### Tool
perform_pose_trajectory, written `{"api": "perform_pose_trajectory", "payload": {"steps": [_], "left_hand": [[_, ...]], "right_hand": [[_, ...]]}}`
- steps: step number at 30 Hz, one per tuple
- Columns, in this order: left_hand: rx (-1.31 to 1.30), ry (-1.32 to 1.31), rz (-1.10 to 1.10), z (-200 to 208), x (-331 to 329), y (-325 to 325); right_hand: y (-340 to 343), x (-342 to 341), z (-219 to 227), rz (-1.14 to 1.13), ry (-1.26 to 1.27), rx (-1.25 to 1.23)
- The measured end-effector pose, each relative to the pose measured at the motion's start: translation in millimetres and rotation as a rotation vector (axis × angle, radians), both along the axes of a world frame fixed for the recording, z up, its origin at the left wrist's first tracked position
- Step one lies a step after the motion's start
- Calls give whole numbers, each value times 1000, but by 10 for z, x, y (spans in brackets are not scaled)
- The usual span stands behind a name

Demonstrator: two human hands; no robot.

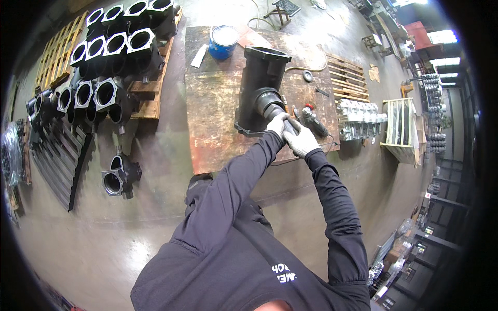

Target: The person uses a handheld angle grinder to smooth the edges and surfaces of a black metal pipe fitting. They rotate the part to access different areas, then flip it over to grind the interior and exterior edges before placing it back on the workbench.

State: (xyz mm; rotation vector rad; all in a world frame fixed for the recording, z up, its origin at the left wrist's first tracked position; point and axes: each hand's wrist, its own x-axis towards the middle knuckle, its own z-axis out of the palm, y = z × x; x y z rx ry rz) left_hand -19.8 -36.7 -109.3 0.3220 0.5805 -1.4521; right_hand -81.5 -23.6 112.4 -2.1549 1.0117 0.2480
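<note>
A black cast pipe body (258, 78) with flanged ends stands on the worn wooden tabletop (212, 114). Its round side port (268, 97) faces me, and a grey stepped cylindrical tool (273, 110) sits at that port. Both my hands wear pale gloves. My left hand (278, 126) is wrapped round the tool close to the port. Just behind it, my right hand (302, 140) grips the tool's rear end. Whether the tool is threaded into the port is hidden. Right of my hands lies a dark angle grinder (315, 123), with a small red part (309, 105) beside it.
A blue can (223, 44) and a white tube (198, 56) stand at the table's far left. A black ring (307, 76) lies at its right. Similar castings (116, 46) fill pallets leftward; one casting (120, 176) rests on the floor. Silvery metal parts (360, 119) are stacked rightward.
</note>
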Motion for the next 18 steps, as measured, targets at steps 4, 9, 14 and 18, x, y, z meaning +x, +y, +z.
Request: {"api": "perform_pose_trajectory", "payload": {"steps": [4, 9, 14, 18], "left_hand": [[171, -122, -14, 76, -41, 23], [155, -38, 80, 690, -167, 358], [231, -106, 121, 1381, -351, 720], [258, -157, 108, 1509, -374, 830]], "right_hand": [[40, -82, 46, 3, -22, 12], [224, -298, 188, -9, -69, -16], [425, -538, 426, -35, -99, -20], [508, -636, 465, -69, -169, 3]]}}
